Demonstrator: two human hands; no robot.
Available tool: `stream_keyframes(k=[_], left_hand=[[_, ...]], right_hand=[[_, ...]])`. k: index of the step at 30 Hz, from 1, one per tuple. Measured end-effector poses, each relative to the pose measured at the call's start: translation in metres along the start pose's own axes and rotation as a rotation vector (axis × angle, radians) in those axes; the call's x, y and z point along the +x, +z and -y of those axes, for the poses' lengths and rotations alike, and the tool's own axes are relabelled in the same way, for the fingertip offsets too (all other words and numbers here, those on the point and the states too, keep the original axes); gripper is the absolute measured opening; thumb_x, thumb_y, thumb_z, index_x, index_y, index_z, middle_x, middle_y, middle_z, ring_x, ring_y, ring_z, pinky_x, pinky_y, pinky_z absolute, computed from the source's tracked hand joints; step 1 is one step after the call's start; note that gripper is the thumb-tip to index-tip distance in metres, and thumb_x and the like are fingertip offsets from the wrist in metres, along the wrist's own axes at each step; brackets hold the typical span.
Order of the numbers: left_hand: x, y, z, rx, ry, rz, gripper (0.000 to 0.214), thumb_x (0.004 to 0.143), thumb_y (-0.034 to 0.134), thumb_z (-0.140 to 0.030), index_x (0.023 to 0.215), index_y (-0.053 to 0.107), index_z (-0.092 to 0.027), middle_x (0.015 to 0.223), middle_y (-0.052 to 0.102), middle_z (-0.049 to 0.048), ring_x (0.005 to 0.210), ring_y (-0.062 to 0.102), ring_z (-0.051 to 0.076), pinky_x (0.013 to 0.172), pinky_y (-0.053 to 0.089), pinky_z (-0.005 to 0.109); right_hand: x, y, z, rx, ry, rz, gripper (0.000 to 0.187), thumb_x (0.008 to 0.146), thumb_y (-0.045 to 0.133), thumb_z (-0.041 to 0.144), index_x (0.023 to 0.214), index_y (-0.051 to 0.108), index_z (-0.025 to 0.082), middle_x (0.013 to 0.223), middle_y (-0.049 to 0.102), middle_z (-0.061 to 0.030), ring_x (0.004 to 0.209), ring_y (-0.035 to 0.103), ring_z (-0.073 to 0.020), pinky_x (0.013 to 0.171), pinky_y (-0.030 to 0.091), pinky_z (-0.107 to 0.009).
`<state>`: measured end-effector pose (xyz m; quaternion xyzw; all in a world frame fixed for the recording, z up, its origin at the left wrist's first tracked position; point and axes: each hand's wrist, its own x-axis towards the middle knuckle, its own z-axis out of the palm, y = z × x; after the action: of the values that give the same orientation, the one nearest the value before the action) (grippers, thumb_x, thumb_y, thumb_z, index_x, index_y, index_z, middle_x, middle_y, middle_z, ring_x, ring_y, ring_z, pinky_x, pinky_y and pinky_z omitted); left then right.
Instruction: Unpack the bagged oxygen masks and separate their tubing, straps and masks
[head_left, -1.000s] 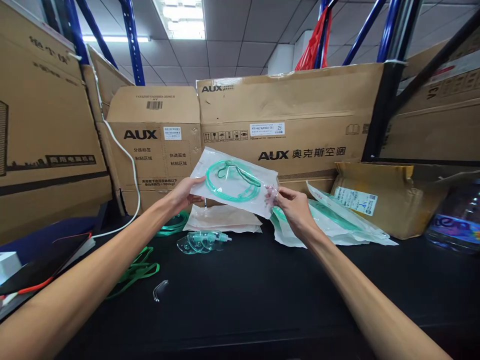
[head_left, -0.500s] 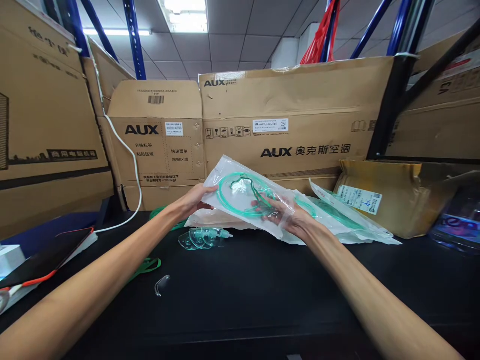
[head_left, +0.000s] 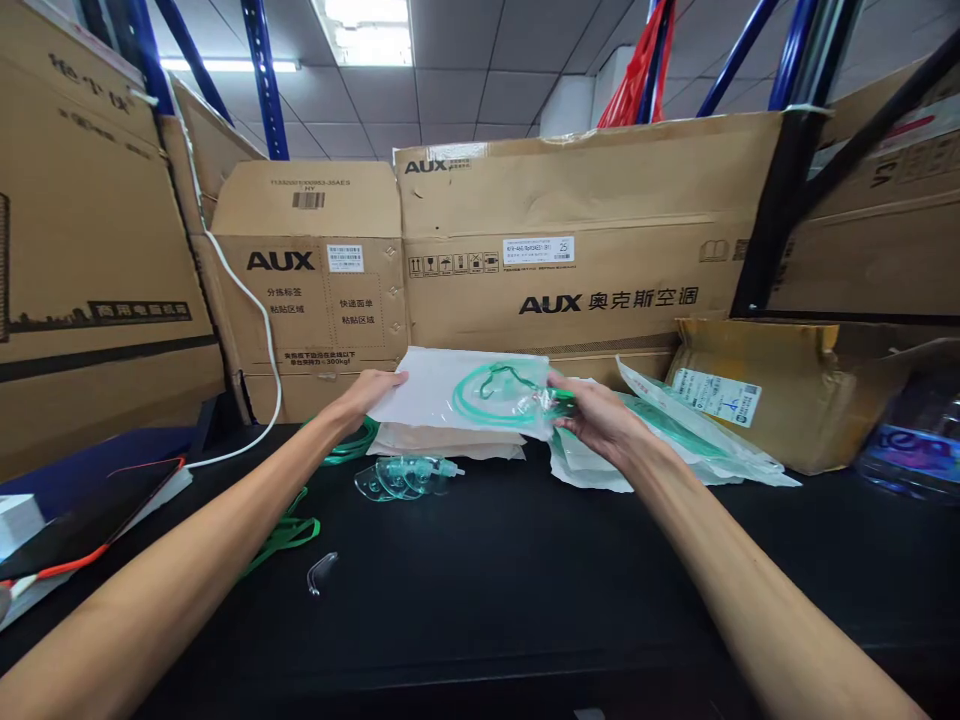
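Observation:
I hold a clear plastic pouch with coiled green tubing inside, nearly flat above the black table. My left hand pinches its left edge. My right hand grips its right end, where the green tubing bunches. Under the pouch lies a stack of emptied pouches. A clear green-tinted mask rests on the table just in front of that stack.
More sealed pouches lie to the right beside an open cardboard box. Green straps and a small clear clip lie left of centre. AUX cartons wall the back. A water bottle sits far right.
The pouch has dropped from an upright, facing-me tilt to nearly flat over the stack. My right hand shifted from under the pouch to its right end.

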<state>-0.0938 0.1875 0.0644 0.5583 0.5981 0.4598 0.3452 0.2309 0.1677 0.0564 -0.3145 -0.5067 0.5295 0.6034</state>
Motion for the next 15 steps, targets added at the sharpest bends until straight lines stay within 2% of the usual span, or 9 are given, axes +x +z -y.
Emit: stream_keyframes(k=[3,6,8,10,12,14,15], left_hand=[[0.009,-0.009,0.011,0.067,-0.031,-0.086,0.033,0.097,0.061,-0.036,0.123,0.061,-0.014,0.12,0.064,0.0095,0.1,0.066,0.023,0.084,0.057,0.042],[0.015,-0.013,0.022,0.168,-0.043,-0.123,0.034,0.097,0.062,-0.035,0.125,0.06,-0.015,0.123,0.063,0.0103,0.103,0.065,0.024,0.087,0.057,0.043],[0.016,-0.014,0.029,0.262,-0.015,-0.131,0.033,0.097,0.062,-0.035,0.124,0.061,-0.016,0.124,0.063,0.01,0.105,0.065,0.024,0.088,0.056,0.044],[0.015,-0.013,0.033,0.376,0.059,-0.152,0.035,0.096,0.063,-0.035,0.126,0.06,-0.017,0.13,0.06,0.0107,0.113,0.062,0.027,0.094,0.053,0.048],[0.012,-0.011,0.032,0.496,0.171,-0.165,0.044,0.094,0.065,-0.038,0.131,0.057,-0.016,0.14,0.053,0.0157,0.129,0.051,0.034,0.106,0.042,0.056],[0.008,-0.008,0.026,0.606,0.298,-0.115,0.051,0.093,0.063,-0.041,0.135,0.054,-0.013,0.148,0.045,0.021,0.139,0.039,0.039,0.114,0.029,0.059],[0.007,-0.006,0.023,0.657,0.359,-0.055,0.051,0.093,0.062,-0.041,0.136,0.054,-0.013,0.15,0.044,0.0212,0.142,0.036,0.039,0.116,0.025,0.057]], right_hand=[[0.004,-0.013,0.012,0.051,-0.112,-0.154,0.018,0.087,0.073,0.024,0.073,0.065,0.017,0.066,0.07,-0.0035,0.054,0.063,-0.0118,0.041,0.05,-0.017],[0.004,-0.022,0.021,0.108,-0.221,-0.294,0.022,0.093,0.065,0.022,0.072,0.062,0.018,0.069,0.071,-0.0018,0.06,0.066,-0.0104,0.047,0.052,-0.015],[0.003,-0.023,0.023,0.127,-0.257,-0.342,0.025,0.095,0.062,0.02,0.07,0.061,0.018,0.068,0.071,-0.0014,0.06,0.066,-0.01,0.047,0.052,-0.015],[0.002,-0.022,0.024,0.132,-0.269,-0.358,0.027,0.095,0.061,0.019,0.068,0.06,0.018,0.067,0.07,-0.0015,0.059,0.066,-0.0104,0.046,0.051,-0.016],[0.001,-0.019,0.024,0.131,-0.278,-0.364,0.025,0.094,0.062,0.018,0.069,0.061,0.017,0.067,0.07,-0.0013,0.06,0.066,-0.0109,0.045,0.05,-0.016],[-0.001,-0.016,0.025,0.127,-0.288,-0.362,0.023,0.094,0.061,0.016,0.071,0.062,0.017,0.066,0.07,-0.0015,0.06,0.067,-0.0112,0.044,0.049,-0.016],[-0.002,-0.015,0.025,0.123,-0.292,-0.357,0.022,0.094,0.061,0.016,0.072,0.063,0.016,0.066,0.07,-0.0019,0.06,0.067,-0.0114,0.044,0.049,-0.016]])
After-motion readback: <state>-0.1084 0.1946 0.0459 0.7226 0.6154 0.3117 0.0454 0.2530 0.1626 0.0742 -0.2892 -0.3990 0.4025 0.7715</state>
